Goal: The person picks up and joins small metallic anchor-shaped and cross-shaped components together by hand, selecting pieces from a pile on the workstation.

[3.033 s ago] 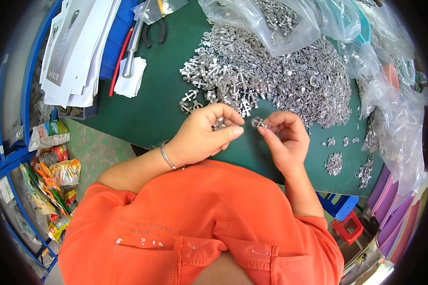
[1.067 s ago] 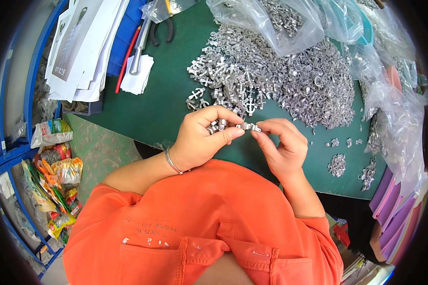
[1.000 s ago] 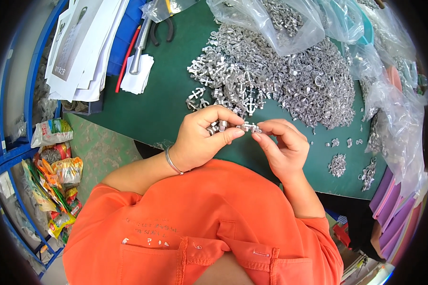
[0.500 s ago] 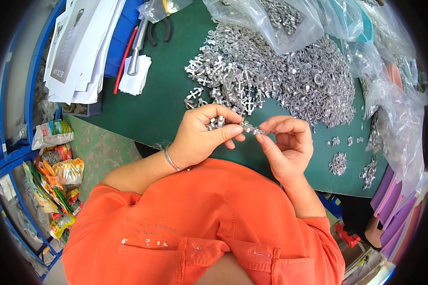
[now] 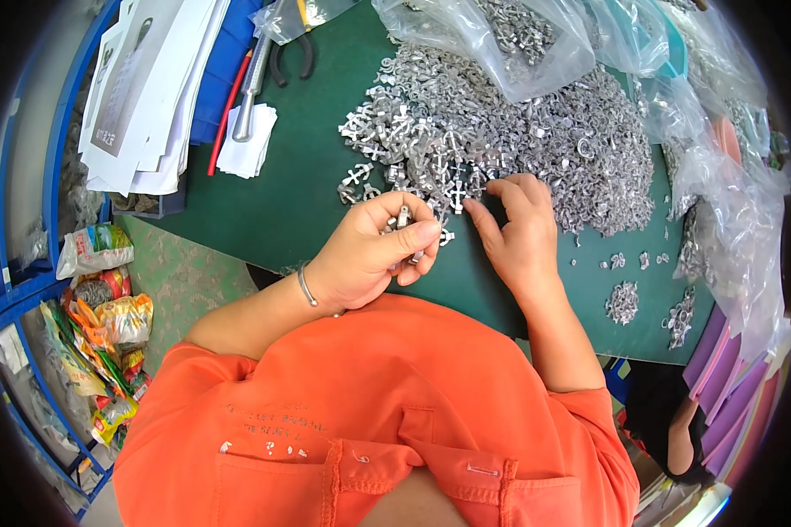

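Note:
My left hand is closed around several small silver metal links, partly hidden by the fingers and thumb. A cross-shaped piece shows just beyond its fingertips. To its right, my right hand rests at the near edge of the heap, thumb and forefinger apart with no piece visible between them. Just beyond both hands spreads a heap of shiny cross-shaped metal parts. It runs into a larger mound of small grey metal pieces on the right.
Clear plastic bags of parts lie at the back and right of the green table. Small part clusters sit at front right. Papers, a red pen, a metal-handled tool and pliers lie at left.
My right hand has let go of the metal piece at my left fingertips and moved up and away to the heap. The left hand keeps its links, its fingers curled in more.

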{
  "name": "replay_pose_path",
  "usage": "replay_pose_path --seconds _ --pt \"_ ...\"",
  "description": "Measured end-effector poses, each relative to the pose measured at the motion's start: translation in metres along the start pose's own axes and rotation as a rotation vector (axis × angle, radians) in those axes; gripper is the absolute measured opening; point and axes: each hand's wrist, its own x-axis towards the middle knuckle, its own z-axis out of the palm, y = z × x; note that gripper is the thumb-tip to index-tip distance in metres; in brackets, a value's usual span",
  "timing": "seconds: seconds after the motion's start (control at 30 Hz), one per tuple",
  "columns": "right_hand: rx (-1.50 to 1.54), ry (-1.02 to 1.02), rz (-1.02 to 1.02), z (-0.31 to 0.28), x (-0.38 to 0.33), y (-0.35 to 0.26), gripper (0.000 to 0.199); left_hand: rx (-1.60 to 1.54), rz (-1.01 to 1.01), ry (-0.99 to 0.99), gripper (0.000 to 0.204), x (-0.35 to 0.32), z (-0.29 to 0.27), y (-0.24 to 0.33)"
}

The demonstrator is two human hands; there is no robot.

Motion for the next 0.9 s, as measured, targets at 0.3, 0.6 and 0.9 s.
replay_pose_path --seconds 0.3,0.6,0.9 --pt "0.467 -0.023 0.071 -0.014 -0.012 -0.009 0.01 0.503 0.082 0.116 0.011 -0.002 0.009 0.004" --pt "0.758 -0.216 0.161 -0.024 -0.018 -0.02 0.009 0.354 0.12 0.155 0.014 0.0 0.008 0.002" --pt "1.095 -0.239 0.482 -0.027 -0.022 -0.022 0.006 0.356 0.1 0.158 0.01 0.0 0.005 -0.001"
